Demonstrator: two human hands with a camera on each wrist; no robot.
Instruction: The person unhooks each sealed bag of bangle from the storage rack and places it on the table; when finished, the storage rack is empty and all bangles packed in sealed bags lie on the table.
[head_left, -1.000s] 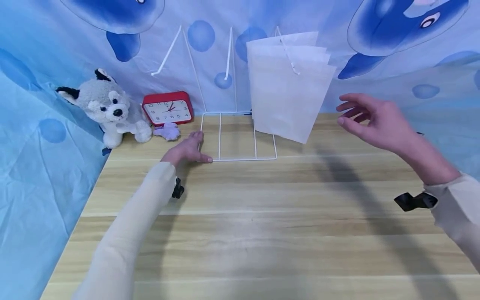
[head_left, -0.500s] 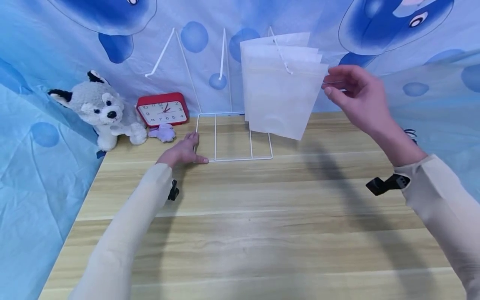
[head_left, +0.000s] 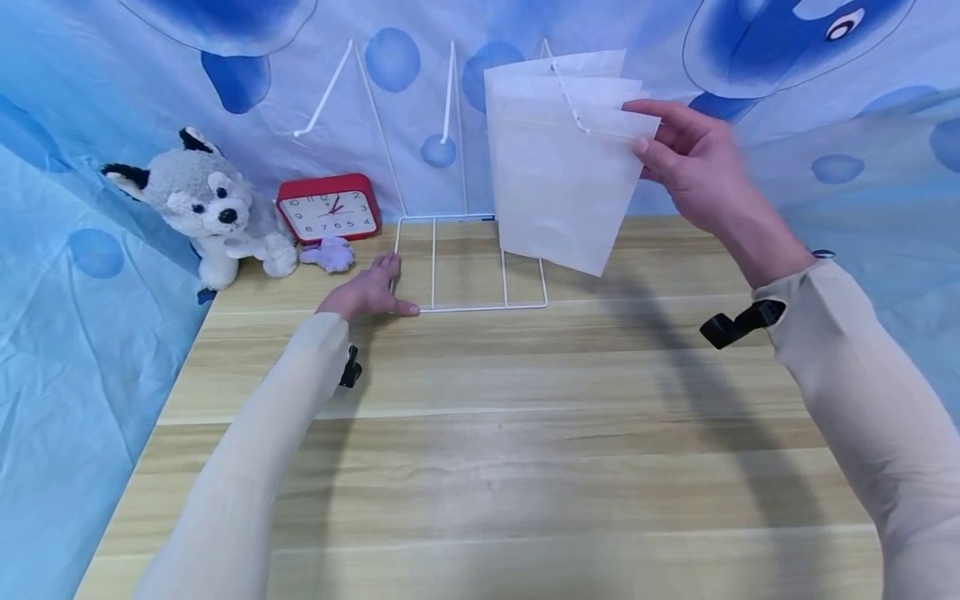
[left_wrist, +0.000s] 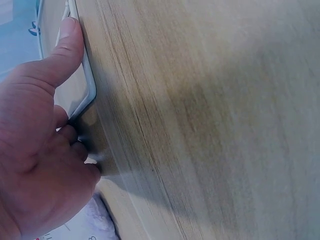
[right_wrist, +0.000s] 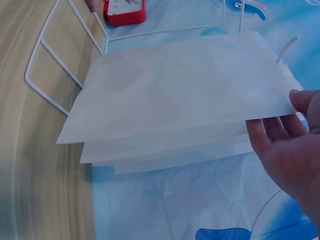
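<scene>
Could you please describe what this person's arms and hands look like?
The left sleeve and right sleeve are long, plain and cream-coloured, ending around the wrists. A small, angular black device shows at each wrist. The left hand and right hand are bare.

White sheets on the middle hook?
No: the white sheets hang on the right hook, to one side of the middle hook.

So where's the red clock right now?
In the head view, the red clock stands at the back left of the table, between the plush husky and the white wire rack, with a small purple thing just in front.
</scene>
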